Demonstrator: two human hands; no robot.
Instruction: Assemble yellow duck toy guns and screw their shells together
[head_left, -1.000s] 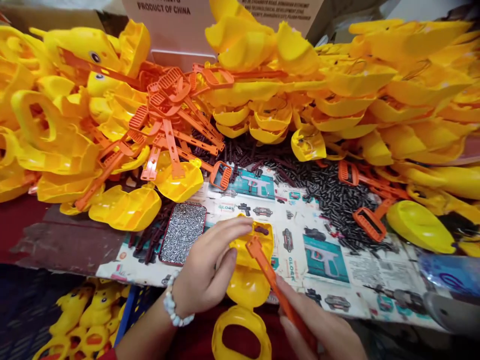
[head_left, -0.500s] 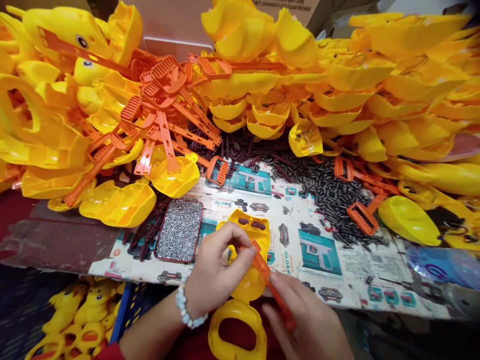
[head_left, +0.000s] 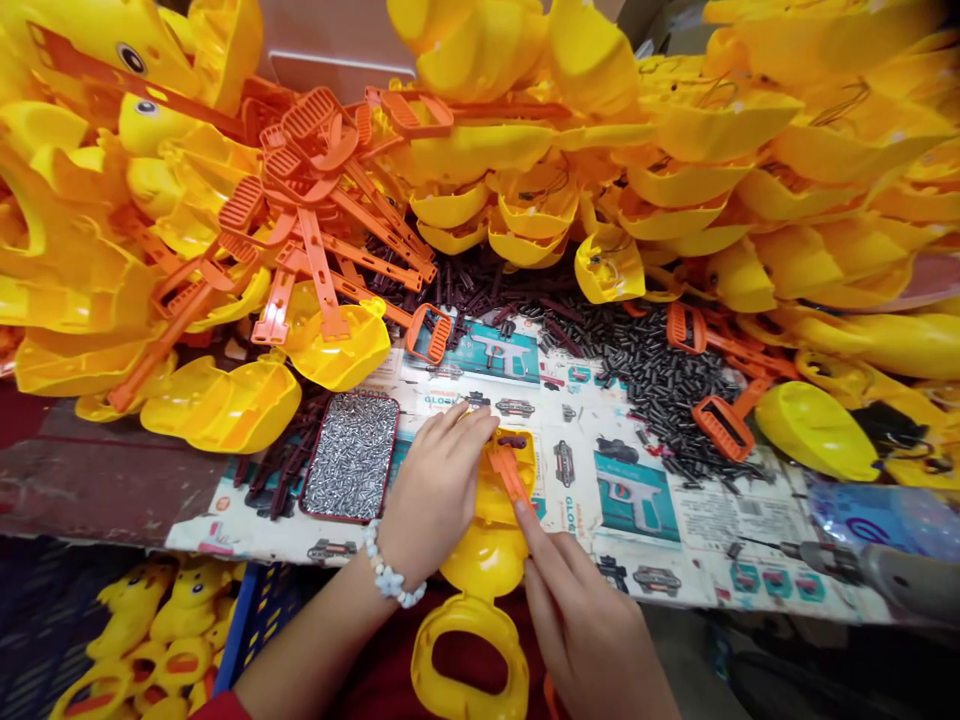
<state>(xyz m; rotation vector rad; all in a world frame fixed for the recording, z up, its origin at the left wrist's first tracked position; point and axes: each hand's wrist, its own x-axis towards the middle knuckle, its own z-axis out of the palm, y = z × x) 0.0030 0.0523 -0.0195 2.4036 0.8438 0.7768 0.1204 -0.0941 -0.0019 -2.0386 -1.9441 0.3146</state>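
A yellow plastic toy shell half (head_left: pixel 491 560) with a ring-shaped handle lies open side up at the table's near edge, its ring jutting over. My left hand (head_left: pixel 435 490), a beaded bracelet at its wrist, grips the shell's upper left side; its fingertips reach the top end and the thumb is hidden. In my right hand (head_left: pixel 585 610) is an orange plastic slide bar (head_left: pixel 511 475). Its far end lies inside the shell, near a small dark brown part (head_left: pixel 513 440). A bit of orange shows below the right hand; most of the bar is hidden.
To the left stands a tray of small metal pins (head_left: pixel 351 455). Black springs or pins (head_left: pixel 667 390) lie heaped at the right. Orange slide bars (head_left: pixel 322 260) and yellow shells (head_left: pixel 225 405) pile up behind. A power screwdriver (head_left: pixel 862 565) rests at the right edge.
The orange bar has been lowered from above the shell into it. My left hand has moved from the bar up along the shell's left side. The view has shifted slightly.
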